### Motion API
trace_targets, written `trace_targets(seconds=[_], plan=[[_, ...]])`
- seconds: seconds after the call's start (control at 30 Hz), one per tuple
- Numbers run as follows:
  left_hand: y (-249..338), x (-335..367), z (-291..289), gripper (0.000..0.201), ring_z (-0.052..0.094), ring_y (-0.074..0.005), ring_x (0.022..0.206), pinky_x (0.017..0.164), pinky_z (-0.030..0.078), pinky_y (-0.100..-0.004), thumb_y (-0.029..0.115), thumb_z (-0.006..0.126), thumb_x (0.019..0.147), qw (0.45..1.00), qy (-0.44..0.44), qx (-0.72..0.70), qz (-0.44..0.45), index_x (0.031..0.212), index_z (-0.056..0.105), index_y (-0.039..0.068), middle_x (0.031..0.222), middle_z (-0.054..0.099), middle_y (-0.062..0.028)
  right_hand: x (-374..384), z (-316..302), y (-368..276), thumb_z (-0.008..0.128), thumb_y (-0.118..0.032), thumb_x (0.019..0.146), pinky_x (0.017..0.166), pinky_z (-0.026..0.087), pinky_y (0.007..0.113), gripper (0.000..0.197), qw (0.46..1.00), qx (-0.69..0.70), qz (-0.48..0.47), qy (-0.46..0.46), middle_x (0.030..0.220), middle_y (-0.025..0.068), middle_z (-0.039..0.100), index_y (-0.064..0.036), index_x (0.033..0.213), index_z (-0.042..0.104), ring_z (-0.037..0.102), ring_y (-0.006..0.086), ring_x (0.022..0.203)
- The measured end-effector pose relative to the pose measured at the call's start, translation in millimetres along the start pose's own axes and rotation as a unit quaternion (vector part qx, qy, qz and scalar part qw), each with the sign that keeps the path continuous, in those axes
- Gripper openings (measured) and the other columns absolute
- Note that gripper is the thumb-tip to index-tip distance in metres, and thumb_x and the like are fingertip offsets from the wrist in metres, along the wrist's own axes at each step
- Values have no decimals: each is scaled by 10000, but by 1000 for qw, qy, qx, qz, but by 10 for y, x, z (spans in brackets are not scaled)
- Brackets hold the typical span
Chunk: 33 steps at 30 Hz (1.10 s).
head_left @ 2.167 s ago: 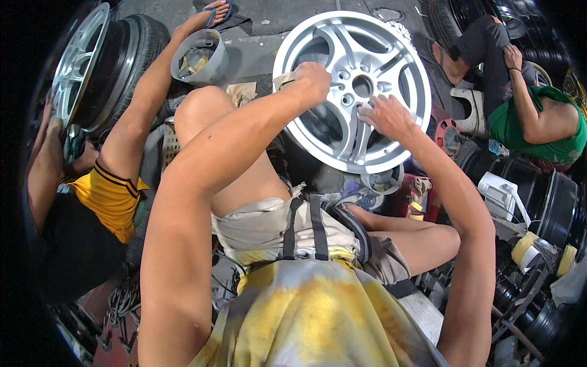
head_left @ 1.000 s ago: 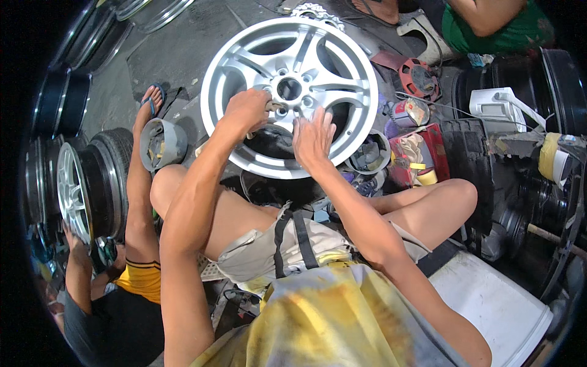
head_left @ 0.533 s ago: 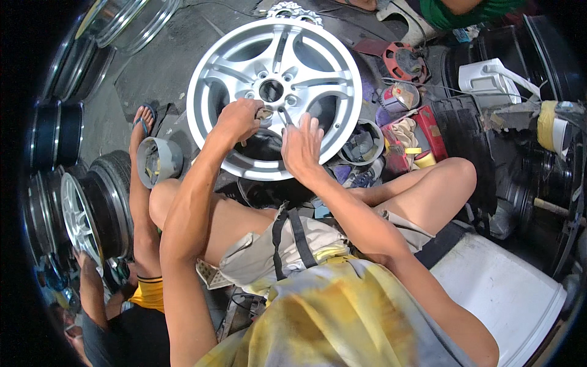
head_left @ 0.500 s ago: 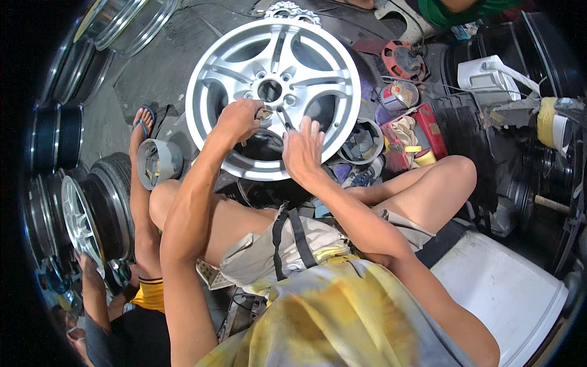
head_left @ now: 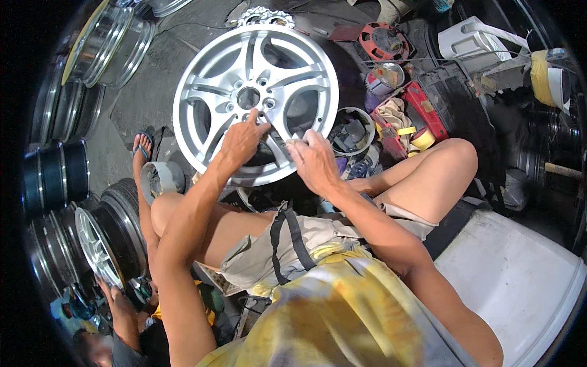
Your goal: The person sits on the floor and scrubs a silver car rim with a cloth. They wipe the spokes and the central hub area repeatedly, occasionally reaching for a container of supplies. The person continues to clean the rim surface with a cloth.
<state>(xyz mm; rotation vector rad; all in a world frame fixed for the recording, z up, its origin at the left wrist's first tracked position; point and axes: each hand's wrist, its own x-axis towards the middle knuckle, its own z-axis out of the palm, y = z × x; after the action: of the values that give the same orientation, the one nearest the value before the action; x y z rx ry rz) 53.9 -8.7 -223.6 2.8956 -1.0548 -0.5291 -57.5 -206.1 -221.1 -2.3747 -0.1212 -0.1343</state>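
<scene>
A silver alloy wheel rim lies face up in front of my crossed legs, its spokes meeting at an open centre hole. My left hand is on the near side of the hub. Its index finger stretches toward the centre hole and the other fingers curl; whatever may be under them is hidden. Close by, my right hand rests at the near right spoke with its fingers drawn together. A small greyish bit shows at those fingertips, too small to name.
A grey tub stands left of my knee, and a bucket of dark scraps right of the rim. Yellow tape rolls and a red box lie beyond. At lower left another person's hand touches a different wheel.
The view has shifted, so the rim appears further left. My left index finger now stretches toward the hub hole. The right hand's fingers have drawn together at the spoke.
</scene>
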Motion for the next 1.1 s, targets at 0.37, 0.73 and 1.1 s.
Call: trace_targets(seconds=[0.37, 0.73, 1.1], plan=[[-336, 46, -229, 476, 695, -401, 895, 799, 570, -473, -19, 622, 808, 996, 35, -48, -73, 1227, 662, 203, 1207, 525, -214, 188, 294, -221, 582, -212, 962, 717, 562, 505, 316, 990, 41, 119, -57, 938, 282, 690, 34, 820, 720, 697, 442, 775], [-358, 61, -523, 393, 658, -404, 985, 882, 512, -497, 9, 597, 836, 981, 41, -150, -111, 1188, 699, 152, 1130, 561, -196, 516, 561, -109, 555, -94, 881, 825, 540, 546, 193, 962, 47, 193, -186, 940, 280, 705, 34, 964, 673, 682, 467, 931], [-455, 90, -558, 426, 620, -413, 911, 836, 491, -489, -5, 539, 809, 973, 44, -200, -108, 1197, 680, 102, 1005, 555, -207, 555, 503, -192, 571, -74, 865, 794, 551, 548, 204, 964, 54, 187, -183, 900, 283, 708, 55, 954, 701, 696, 463, 891]])
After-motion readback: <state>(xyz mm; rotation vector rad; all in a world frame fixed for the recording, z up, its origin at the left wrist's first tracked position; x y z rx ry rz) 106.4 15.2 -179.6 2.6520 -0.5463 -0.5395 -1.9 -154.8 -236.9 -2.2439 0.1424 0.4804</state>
